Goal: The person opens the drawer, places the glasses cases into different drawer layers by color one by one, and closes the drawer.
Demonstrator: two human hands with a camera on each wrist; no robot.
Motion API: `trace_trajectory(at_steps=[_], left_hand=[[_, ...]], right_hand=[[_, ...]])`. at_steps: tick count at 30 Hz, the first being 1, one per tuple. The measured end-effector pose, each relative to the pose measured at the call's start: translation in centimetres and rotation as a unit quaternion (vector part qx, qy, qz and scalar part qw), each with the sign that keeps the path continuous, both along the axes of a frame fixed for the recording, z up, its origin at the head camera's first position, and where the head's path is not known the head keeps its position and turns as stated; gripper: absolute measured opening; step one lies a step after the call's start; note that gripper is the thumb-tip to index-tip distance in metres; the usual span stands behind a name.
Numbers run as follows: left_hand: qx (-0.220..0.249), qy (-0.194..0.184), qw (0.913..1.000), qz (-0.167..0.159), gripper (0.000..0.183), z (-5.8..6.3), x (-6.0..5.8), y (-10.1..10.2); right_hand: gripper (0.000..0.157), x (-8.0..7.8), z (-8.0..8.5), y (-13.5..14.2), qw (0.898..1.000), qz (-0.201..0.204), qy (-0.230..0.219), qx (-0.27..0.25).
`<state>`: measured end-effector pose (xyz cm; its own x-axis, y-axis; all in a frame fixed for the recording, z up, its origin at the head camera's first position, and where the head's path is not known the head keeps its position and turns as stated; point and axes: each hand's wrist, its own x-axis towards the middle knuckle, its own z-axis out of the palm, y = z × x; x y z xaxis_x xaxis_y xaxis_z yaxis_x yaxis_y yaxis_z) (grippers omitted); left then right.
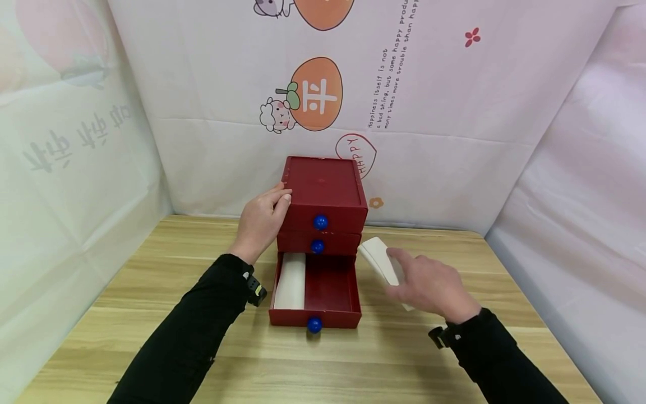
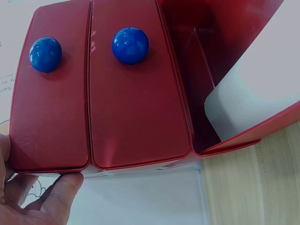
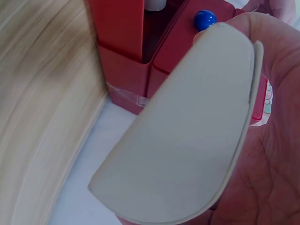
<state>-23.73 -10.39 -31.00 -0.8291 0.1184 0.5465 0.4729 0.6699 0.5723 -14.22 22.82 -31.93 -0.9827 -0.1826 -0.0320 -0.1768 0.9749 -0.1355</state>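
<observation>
A dark red drawer cabinet (image 1: 323,182) with blue knobs stands at the back of the table, its bottom drawer (image 1: 333,283) pulled out. My left hand (image 1: 263,221) holds the cabinet's upper left edge, thumb on top and fingers (image 2: 65,187) against the side wall. Just right of the cabinet, my right hand (image 1: 429,283) grips a cream glasses case (image 1: 378,258), tilted, with its half-moon end (image 3: 183,126) toward the right wrist camera. Along the left side of the open drawer lies a long white rounded piece (image 1: 291,283).
The cabinet's two upper drawers (image 1: 292,242) are closed. A printed white cloth (image 1: 429,174) hangs behind the wooden table (image 1: 202,348), with more white cloth on both sides. Clear tape (image 3: 126,93) sticks to the cabinet's side.
</observation>
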Motion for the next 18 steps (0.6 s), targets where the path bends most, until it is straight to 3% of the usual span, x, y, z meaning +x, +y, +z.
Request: trace_trajectory(at_steps=[18], left_hand=[[0.003,-0.001,1.0000,-0.001,0.044,0.1,0.1,0.0]], right_hand=[[0.076,1.5,0.8,-1.5,0.999,0.045,0.026,0.004]])
